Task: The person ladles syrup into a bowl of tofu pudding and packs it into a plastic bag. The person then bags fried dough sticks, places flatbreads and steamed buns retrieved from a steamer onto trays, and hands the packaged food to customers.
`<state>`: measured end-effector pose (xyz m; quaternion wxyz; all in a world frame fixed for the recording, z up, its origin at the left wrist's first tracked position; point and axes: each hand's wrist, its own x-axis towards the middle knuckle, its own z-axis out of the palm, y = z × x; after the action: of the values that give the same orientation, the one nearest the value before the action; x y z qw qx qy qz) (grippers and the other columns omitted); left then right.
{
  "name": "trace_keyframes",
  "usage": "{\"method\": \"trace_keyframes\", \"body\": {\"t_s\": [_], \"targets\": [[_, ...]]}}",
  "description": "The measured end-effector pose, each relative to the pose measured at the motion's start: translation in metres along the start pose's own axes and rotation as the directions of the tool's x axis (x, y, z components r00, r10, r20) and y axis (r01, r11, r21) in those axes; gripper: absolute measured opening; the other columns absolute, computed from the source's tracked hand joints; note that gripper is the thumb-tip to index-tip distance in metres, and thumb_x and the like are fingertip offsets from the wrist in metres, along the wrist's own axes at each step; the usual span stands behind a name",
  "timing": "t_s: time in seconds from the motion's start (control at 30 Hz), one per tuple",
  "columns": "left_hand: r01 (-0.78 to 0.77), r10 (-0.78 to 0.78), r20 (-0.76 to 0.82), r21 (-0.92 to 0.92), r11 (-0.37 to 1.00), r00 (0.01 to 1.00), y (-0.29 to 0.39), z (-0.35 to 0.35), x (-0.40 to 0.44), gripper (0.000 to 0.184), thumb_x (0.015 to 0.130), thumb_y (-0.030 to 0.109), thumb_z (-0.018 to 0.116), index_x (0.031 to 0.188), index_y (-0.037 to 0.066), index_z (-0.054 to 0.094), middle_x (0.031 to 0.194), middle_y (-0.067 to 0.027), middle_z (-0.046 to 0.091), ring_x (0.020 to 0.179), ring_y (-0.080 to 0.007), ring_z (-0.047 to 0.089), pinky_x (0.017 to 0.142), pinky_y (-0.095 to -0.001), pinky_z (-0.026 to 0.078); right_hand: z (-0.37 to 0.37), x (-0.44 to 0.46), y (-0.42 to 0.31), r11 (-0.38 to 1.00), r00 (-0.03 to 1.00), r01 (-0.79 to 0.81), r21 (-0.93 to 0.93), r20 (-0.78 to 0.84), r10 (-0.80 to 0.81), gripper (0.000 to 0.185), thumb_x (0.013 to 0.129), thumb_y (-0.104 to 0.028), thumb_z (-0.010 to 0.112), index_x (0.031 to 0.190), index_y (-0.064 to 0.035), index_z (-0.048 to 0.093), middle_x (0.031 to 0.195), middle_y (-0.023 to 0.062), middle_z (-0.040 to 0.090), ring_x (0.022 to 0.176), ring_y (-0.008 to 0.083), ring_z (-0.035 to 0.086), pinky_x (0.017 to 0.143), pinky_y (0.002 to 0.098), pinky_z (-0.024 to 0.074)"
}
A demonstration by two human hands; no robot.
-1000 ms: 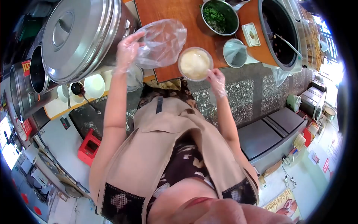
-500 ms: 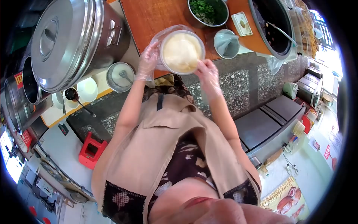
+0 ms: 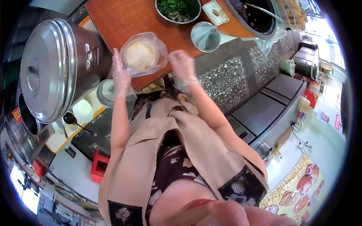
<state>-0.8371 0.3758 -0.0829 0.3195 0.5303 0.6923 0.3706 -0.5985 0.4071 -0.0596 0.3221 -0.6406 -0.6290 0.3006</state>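
Note:
A round, clear-lidded bowl with pale contents point(image 3: 141, 55) rests near the front edge of the wooden table. A thin clear plastic bag point(image 3: 161, 44) lies around it. My left hand point(image 3: 122, 73), in a clear disposable glove, is at the bag's left side with its fingers stretched out. At the right edge of the bag is my right hand point(image 3: 183, 67), gloved too. Its fingers look bent but are smeared by motion, so whether they grip the bag is unclear.
On the wooden table point(image 3: 113, 22) stand a metal bowl of chopped greens point(image 3: 175, 8), a bag-lined metal cup point(image 3: 205, 37) and a small white tray point(image 3: 215, 12). A big lidded steel pot point(image 3: 49, 71) is at left, a dark round pot point(image 3: 260, 15) at upper right.
The bowl has come down onto the table, to the left in view. My right hand has left the lid's rim, and my left hand's fingers have straightened beside the bag. The view has shifted.

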Motion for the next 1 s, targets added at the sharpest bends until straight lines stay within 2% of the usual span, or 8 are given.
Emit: {"method": "trace_keyframes", "body": {"t_s": [0.07,0.2,0.27,0.47,0.53,0.73,0.97,1.0], "targets": [[0.0,0.003,-0.032,0.096,0.995,0.999,0.025,-0.012,-0.003,0.072,0.076,-0.011,0.044,0.144,0.004,0.025,0.144,-0.0219,0.035,0.133,-0.0366,0.035,0.11,-0.04,0.03,-0.07,0.054,0.032,0.905,0.97,-0.218,-0.364,-0.183,0.16,0.025,0.085,-0.024,0.056,0.086,-0.0027,0.068,0.082,0.0182,0.067,0.077,0.037,0.065,0.072,0.0424,0.0506],[-0.018,0.02,-0.021,0.057,0.998,1.0,0.018,-0.004,-0.001,0.07,0.075,-0.011,0.036,0.143,0.001,0.027,0.143,-0.023,0.036,0.132,-0.0375,0.036,0.111,-0.0408,0.029,-0.079,0.113,0.062,0.68,0.872,-0.383,-0.625,-0.003,0.489,0.033,0.083,-0.027,0.05,0.088,0.0008,0.068,0.091,0.0228,0.066,0.086,0.0379,0.064,0.081,0.0456,0.0497],[0.015,-0.015,-0.015,0.019,1.0,1.0,0.022,-0.003,0.002,0.069,0.074,-0.011,0.034,0.142,0.0,0.027,0.143,-0.0234,0.036,0.132,-0.0376,0.035,0.111,-0.041,0.028,-0.06,0.119,0.088,0.738,0.978,-0.152,-0.657,0.008,0.209,0.032,0.083,-0.024,0.051,0.081,0.004,0.067,0.082,0.0198,0.067,0.082,0.0372,0.066,0.079,0.0439,0.0522],[-0.051,0.055,-0.038,0.114,0.992,0.998,0.032,-0.005,0.003,0.071,0.071,-0.01,0.036,0.141,-0.001,0.03,0.141,-0.0243,0.038,0.131,-0.038,0.036,0.111,-0.0411,0.027,-0.041,0.109,0.075,0.804,0.992,-0.115,-0.583,-0.027,0.122,0.021,0.08,-0.021,0.056,0.08,-0.0026,0.067,0.09,0.0176,0.067,0.084,0.0334,0.066,0.075,0.0429,0.0531],[-0.06,0.068,-0.062,0.12,0.991,0.996,0.032,-0.006,0.004,0.072,0.07,-0.009,0.037,0.141,-0.001,0.03,0.141,-0.0238,0.038,0.131,-0.038,0.037,0.111,-0.041,0.028,-0.045,0.11,0.077,0.691,0.979,0.188,-0.698,0.185,-0.081,0.015,0.08,-0.016,0.056,0.08,-0.0056,0.067,0.085,0.0153,0.067,0.08,0.0324,0.066,0.072,0.0421,0.0539],[-0.002,0.01,-0.069,0.11,0.994,0.998,0.033,-0.01,0.003,0.071,0.07,-0.009,0.038,0.14,0.0,0.031,0.142,-0.0222,0.038,0.131,-0.0367,0.037,0.111,-0.0405,0.028,-0.045,0.125,0.109,0.475,0.865,0.496,-0.727,0.465,-0.191,0.013,0.076,-0.016,0.063,0.082,-0.005,0.064,0.083,0.0168,0.064,0.076,0.0322,0.065,0.064,0.0428,0.0536],[-0.033,0.041,-0.067,0.122,0.992,0.997,0.033,-0.009,0.004,0.071,0.07,-0.009,0.039,0.14,0.0,0.031,0.142,-0.0205,0.038,0.132,-0.0357,0.036,0.111,-0.0397,0.028,-0.082,0.124,0.075,0.455,0.859,0.513,-0.728,0.436,-0.27,0.009,0.075,-0.009,0.058,0.082,-0.0075,0.064,0.088,0.0105,0.064,0.078,0.0245,0.064,0.066,0.0389,0.0511],[-0.046,0.054,-0.068,0.117,0.992,0.996,0.033,-0.009,0.004,0.071,0.07,-0.01,0.039,0.14,0.0,0.031,0.142,-0.0202,0.038,0.132,-0.0356,0.036,0.111,-0.0398,0.028,-0.086,0.126,0.075,0.374,0.843,0.497,-0.783,0.334,-0.42,0.009,0.076,-0.011,0.056,0.081,-0.0088,0.063,0.088,0.0079,0.064,0.081,0.0235,0.063,0.069,0.0396,0.0479]]}}
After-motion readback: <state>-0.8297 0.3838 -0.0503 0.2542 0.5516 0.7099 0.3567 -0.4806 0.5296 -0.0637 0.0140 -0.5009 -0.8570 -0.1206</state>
